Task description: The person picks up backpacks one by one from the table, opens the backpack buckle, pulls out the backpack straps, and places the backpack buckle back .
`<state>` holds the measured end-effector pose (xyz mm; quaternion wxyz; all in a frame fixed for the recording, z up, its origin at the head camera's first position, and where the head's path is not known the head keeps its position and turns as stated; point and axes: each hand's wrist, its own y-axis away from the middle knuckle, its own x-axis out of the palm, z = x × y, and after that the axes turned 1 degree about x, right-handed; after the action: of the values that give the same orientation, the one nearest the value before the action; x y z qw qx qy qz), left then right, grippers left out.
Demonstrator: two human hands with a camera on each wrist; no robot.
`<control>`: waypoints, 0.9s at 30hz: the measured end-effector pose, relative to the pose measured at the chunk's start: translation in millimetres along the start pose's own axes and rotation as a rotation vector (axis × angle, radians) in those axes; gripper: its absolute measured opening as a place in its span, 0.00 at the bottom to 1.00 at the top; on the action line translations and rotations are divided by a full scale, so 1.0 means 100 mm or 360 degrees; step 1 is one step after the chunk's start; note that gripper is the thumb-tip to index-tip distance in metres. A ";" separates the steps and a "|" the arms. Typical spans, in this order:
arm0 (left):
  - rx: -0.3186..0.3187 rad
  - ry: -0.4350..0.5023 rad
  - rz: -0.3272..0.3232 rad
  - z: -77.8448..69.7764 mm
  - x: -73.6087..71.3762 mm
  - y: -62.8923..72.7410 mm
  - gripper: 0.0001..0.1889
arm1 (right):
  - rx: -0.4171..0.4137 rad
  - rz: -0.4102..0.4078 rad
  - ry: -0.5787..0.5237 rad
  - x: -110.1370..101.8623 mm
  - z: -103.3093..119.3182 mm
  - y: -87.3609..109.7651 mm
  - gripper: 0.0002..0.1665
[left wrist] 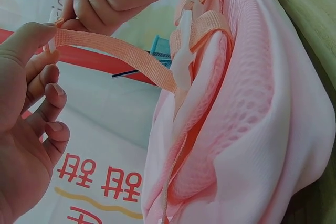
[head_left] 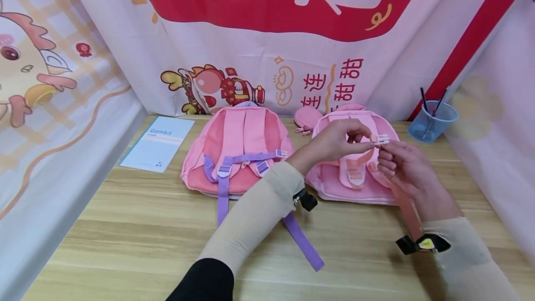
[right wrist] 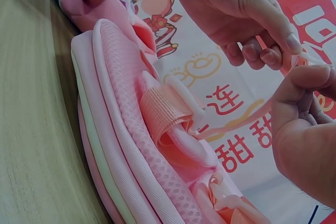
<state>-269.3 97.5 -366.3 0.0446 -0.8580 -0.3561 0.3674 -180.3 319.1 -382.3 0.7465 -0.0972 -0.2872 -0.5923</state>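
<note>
Above the right pink backpack (head_left: 334, 185), a white prong buckle (head_left: 382, 140) on an orange strap (left wrist: 110, 45) is held up between both hands. My left hand (head_left: 338, 140) pinches the buckle's strap end between thumb and forefinger. From the other side, my right hand (head_left: 407, 166) pinches at the buckle too, its other fingers curled. The strap runs from the buckle back to the backpack, where it passes through a white slider (head_left: 355, 179). In the right wrist view, fingertips hide much of the buckle.
Left of it lies another pink backpack (head_left: 236, 129) with purple straps (head_left: 303, 240) trailing over the wooden table (head_left: 146, 236). A notebook (head_left: 156, 143) lies at far left. A round pink pouch (head_left: 308, 117) sits between the backpacks; a blue pen cup (head_left: 432, 122) stands back right.
</note>
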 end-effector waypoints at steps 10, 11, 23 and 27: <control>0.0008 0.0014 0.0019 0.00 0.02 -0.01 0.11 | 0.0000 -0.0064 0.0171 -0.03 0.01 0.01 0.13; 0.0009 0.0010 0.0023 0.00 0.02 -0.01 0.10 | -0.0022 -0.0058 0.0212 -0.03 0.01 0.02 0.14; 0.0027 -0.0075 0.0048 0.00 0.02 -0.03 0.09 | -0.0083 -0.0148 0.0518 -0.10 0.15 0.14 0.17; 0.0042 -0.0101 0.0053 0.01 0.03 -0.03 0.09 | -0.0052 -0.0215 0.0611 -0.08 0.21 0.16 0.16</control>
<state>-270.0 102.1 -367.6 0.0385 -0.8510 -0.3381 0.3999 -172.8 340.6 -366.5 0.7444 0.0248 -0.1360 -0.6533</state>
